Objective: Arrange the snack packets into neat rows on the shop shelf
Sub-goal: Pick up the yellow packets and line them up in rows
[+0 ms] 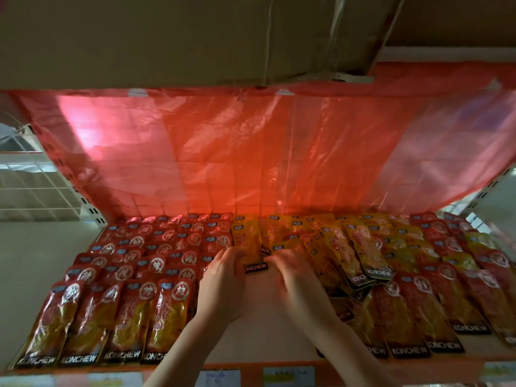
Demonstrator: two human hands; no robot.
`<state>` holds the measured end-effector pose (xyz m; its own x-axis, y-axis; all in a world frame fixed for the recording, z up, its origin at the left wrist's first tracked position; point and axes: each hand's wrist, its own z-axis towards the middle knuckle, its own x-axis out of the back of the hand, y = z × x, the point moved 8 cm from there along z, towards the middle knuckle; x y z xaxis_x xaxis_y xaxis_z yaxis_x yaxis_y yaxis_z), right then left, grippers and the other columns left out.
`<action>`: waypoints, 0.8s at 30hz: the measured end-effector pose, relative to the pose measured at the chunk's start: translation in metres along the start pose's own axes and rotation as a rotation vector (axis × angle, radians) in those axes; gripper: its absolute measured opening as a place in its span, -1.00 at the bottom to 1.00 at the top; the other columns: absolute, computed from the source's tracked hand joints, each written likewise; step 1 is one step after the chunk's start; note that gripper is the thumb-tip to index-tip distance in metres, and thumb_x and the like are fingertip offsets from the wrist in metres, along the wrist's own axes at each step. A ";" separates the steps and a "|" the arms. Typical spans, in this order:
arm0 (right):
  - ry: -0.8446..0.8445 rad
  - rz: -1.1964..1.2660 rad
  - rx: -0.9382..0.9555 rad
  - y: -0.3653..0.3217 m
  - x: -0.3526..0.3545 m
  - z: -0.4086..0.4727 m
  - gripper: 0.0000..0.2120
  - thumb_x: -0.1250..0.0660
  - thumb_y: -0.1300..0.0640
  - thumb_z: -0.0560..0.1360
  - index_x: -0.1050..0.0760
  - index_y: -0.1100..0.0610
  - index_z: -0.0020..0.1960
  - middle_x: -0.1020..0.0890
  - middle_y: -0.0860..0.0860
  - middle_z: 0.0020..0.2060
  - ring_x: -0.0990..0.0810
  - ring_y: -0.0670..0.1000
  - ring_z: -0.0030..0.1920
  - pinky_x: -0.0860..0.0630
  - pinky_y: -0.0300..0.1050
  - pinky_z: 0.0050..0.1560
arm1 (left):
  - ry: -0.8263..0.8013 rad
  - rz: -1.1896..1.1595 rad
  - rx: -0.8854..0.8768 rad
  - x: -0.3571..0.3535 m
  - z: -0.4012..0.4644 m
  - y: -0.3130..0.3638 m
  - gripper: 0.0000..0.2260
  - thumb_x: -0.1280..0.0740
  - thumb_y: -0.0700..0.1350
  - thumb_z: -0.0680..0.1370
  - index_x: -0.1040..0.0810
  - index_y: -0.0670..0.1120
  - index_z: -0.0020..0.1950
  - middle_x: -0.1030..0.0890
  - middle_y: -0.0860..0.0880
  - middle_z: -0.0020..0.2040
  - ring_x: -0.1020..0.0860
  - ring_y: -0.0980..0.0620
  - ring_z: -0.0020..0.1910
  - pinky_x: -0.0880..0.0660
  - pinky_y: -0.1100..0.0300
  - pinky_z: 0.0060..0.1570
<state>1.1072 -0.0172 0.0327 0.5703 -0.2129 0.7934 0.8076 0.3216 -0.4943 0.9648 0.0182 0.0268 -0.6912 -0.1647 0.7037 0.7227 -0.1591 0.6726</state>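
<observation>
Red snack packets (122,311) lie in neat overlapping rows on the left half of the shelf. Yellow packets (363,252) lie in a looser heap at the centre and right, with more red packets (435,311) mixed in at the right front. My left hand (223,286) and my right hand (296,280) are side by side over the middle gap. Both sets of fingers curl round the lower end of a yellow packet (247,241) whose black label shows between them. The right hand is blurred.
A red plastic sheet (251,152) hangs behind the shelf. A cardboard box (167,37) sits overhead. The pale shelf board (259,331) shows between my forearms. Price tags (289,375) line the front edge. A white wire rack (33,191) stands at left.
</observation>
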 end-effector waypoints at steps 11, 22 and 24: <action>-0.328 -0.223 -0.209 -0.001 -0.076 0.048 -0.43 -0.21 -0.01 0.57 -0.11 0.12 0.48 -0.12 0.12 0.49 -0.08 0.10 0.48 -0.11 -0.05 0.45 | -0.059 0.229 -0.142 0.018 0.005 -0.006 -0.75 -0.20 -0.14 0.55 -0.50 -0.02 0.20 -0.55 0.02 0.11 -0.50 0.00 0.05 -0.47 0.14 -0.07; -0.426 -0.318 -0.279 -0.003 -0.076 0.052 -0.36 -0.16 -0.11 0.57 0.00 0.12 0.52 -0.13 0.10 0.49 -0.05 0.14 0.49 -0.17 0.06 0.41 | -0.168 0.289 -0.195 0.021 0.002 -0.027 -0.69 -0.25 -0.13 0.54 -0.44 0.06 0.28 -0.49 0.10 0.21 -0.47 0.05 0.16 -0.47 0.15 0.04; -0.353 -0.254 -0.286 -0.004 -0.069 0.056 -0.43 -0.18 -0.12 0.57 -0.18 0.13 0.47 -0.28 0.06 0.43 -0.21 0.08 0.43 -0.28 -0.01 0.35 | -0.168 0.255 -0.208 0.023 0.004 -0.028 -0.70 -0.25 -0.15 0.53 -0.47 0.05 0.25 -0.51 0.09 0.18 -0.50 0.04 0.10 -0.50 0.14 -0.05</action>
<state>1.0567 0.0475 -0.0002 0.3060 0.0889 0.9479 0.9507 0.0245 -0.3092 0.9289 0.0231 0.0254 -0.4664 -0.0655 0.8821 0.8442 -0.3307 0.4218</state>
